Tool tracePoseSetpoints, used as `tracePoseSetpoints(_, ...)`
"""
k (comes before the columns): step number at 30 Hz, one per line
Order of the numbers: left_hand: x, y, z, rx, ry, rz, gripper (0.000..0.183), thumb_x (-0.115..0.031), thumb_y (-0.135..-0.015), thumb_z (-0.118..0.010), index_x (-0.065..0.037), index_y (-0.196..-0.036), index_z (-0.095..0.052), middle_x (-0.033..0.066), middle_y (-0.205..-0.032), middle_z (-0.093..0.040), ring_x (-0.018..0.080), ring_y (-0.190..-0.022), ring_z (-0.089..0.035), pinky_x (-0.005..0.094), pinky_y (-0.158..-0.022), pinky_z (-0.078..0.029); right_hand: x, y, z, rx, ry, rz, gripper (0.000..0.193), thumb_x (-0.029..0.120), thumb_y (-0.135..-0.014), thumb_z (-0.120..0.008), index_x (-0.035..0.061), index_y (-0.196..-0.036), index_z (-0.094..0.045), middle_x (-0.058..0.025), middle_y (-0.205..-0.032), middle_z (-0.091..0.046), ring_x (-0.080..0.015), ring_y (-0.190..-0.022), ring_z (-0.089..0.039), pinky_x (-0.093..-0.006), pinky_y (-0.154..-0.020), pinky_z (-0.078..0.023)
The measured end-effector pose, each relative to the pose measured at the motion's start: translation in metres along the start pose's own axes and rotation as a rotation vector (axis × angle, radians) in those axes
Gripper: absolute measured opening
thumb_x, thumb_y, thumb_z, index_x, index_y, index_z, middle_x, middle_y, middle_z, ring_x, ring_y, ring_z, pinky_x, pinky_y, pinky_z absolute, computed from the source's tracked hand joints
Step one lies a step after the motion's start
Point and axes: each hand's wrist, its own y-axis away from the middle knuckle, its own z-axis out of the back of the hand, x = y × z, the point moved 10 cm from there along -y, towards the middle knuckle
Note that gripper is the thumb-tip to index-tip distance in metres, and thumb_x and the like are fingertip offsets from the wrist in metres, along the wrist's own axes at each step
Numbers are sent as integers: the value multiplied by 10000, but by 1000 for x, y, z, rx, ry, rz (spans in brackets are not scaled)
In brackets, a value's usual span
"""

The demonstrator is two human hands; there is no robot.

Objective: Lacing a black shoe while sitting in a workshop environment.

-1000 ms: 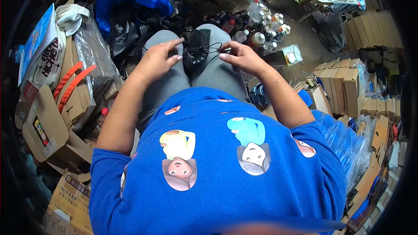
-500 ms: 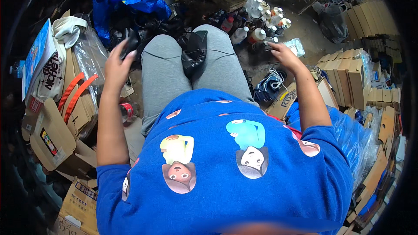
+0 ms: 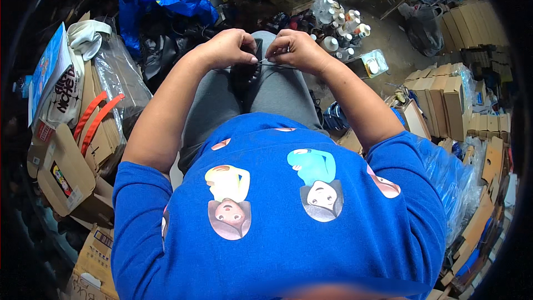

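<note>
A black shoe (image 3: 243, 79) with a ridged edge is wedged upright between my knees, on grey trousers (image 3: 277, 91). Just over it, my left hand (image 3: 229, 49) is closed in a pinch, thumb against fingers. My right hand (image 3: 300, 51) faces it, fingers curled and pinching too. A thin cord (image 3: 283, 66) runs between the fingertips and trails beneath my right hand. Parts of the shoe are hidden by my left hand, and the exact grip on the cord is partly covered.
Beyond my left knee lie dark shoes (image 3: 157, 54) and a blue bag (image 3: 166, 3). Several bottles (image 3: 330, 43) stand ahead right. Cardboard stacks (image 3: 438, 100) line the right; an open carton (image 3: 69, 172) and clear plastic (image 3: 119, 69) sit left. A striped blue shoe (image 3: 335, 116) lies beside my right knee.
Both hands have come inward from wide apart and now meet over the shoe. The cord, stretched across both thighs before, is now drawn in at the fingertips.
</note>
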Motion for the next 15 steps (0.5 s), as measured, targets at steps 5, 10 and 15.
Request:
tracePoseSetpoints(5,14,-2,-12,67,296,72,209,-109,-742,-735,2,-883,-629,28,-813,-652,118,-769,-581,276,-757,-461,3,-1,-10,32,-45,20,149,66,-729,-722,95,-874,-706,-38,-825,-581,-152,-779,-602,-273,-715,-492)
tracePoseSetpoints(10,19,-1,-20,119,431,59,241,-138,-772,-712,16,-943,-638,17,-851,-648,123,-808,-580,270,-789,-457,3,7,-12,-32,-64,24,136,74,-736,-723,89,-869,-696,-32,-801,-587,-145,-757,-599,-274,-694,-485)
tracePoseSetpoints(15,19,3,-26,183,488,-9,334,-161,-802,-684,21,-1078,-635,39,-965,-633,133,-920,-573,270,-864,-436,7,20,-11,-164,-45,115,127,92,-745,-720,101,-868,-687,-45,-788,-593,-164,-719,-606,-283,-640,-487)
